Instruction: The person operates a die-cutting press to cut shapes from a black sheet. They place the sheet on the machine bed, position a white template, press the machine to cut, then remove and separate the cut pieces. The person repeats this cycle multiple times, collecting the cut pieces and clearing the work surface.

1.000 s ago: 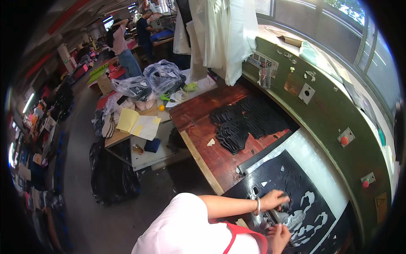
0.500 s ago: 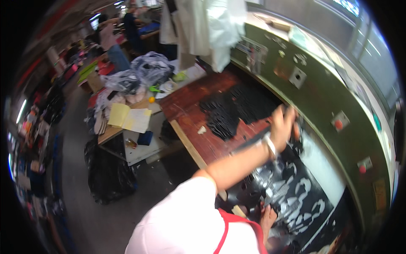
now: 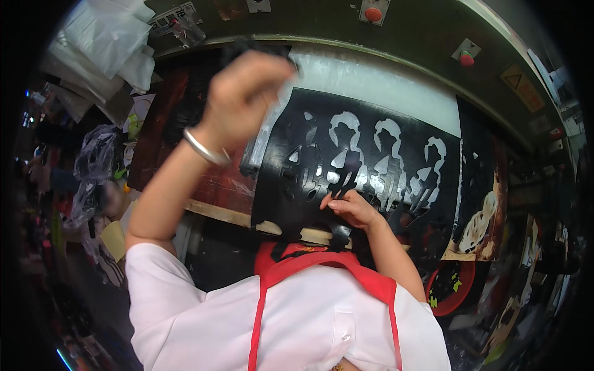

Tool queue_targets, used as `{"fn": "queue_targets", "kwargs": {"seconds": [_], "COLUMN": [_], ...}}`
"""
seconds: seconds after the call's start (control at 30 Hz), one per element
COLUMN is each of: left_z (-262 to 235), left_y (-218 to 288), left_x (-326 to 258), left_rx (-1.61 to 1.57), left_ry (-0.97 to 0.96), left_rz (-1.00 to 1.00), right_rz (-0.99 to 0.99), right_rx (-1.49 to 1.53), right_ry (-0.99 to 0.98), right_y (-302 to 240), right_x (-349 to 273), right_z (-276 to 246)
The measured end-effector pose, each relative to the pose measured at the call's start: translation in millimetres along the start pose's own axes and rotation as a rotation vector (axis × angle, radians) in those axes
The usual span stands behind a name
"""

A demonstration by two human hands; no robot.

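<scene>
A: Entry. Left hand [image 3: 244,99] raised, grip closed on a dark piece, probably a cut-out; the piece is mostly hidden behind the fingers, so its shape cannot be told. Right hand [image 3: 349,207] low, fingertips pressing on the black sheet [image 3: 365,154], grip loosely curled, holding nothing that I can see

B: Where is the sheet relative to the grips?

A: Directly under the right grip, lying flat on the white bed [image 3: 383,86] of the press; the left grip is above its far-left corner. Progress, as a judgement: several rows of figure-shaped holes already show white through the sheet, so much of it looks cut and emptied. Uncut black remains below the right grip, near the lower edge

B: Unclear points?

A: Sheet's near edge is cut off by the red apron [image 3: 309,266]. Dark scraps in the red tub [image 3: 448,287], right of the right grip, too small to identify
</scene>
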State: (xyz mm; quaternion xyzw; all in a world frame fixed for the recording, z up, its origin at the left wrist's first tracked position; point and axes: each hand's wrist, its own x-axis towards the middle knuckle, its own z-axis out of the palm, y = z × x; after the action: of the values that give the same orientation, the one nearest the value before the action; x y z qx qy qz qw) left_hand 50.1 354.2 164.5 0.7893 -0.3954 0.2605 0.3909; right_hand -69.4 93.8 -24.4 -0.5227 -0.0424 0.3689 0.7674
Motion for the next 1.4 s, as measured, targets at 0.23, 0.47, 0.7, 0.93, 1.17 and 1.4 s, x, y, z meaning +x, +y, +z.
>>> {"fn": "queue_targets", "kwargs": {"seconds": [0.23, 0.47, 0.7, 0.93, 1.17, 1.4], "left_z": [77.4, 84.3, 94.3, 90.0, 47.0, 77.4], "left_y": [8.6, 3.9, 15.4, 3.1, 1.6, 11.6], "left_x": [-169.1, -175.2, -187.2, -132.0, -115.3, -122.8], "left_rx": [-0.165, -0.171, -0.327, -0.347, -0.787, -0.884], "left_ry": [-0.54, -0.391, -0.353, 0.504, 0.156, 0.073], "left_rz": [0.237, 0.248, -0.071, -0.569, -0.606, -0.739], "right_rz": [0.012, -0.142, -0.113, 0.028, -0.121, -0.09], "right_rx": [0.17, 0.375, 0.411, 0.216, -0.855, -0.304], "right_ry": [-0.064, 0.093, 0.158, -0.059, 0.331, 0.224], "right_y": [6.4, 17.1, 11.9, 14.0, -27.2, -36.0], "right_x": [23.5, 14.6, 10.1, 10.4, -26.3, 10.8], "right_z": [6.2, 10.3, 7.9, 9.2, 34.5, 59.0]}}
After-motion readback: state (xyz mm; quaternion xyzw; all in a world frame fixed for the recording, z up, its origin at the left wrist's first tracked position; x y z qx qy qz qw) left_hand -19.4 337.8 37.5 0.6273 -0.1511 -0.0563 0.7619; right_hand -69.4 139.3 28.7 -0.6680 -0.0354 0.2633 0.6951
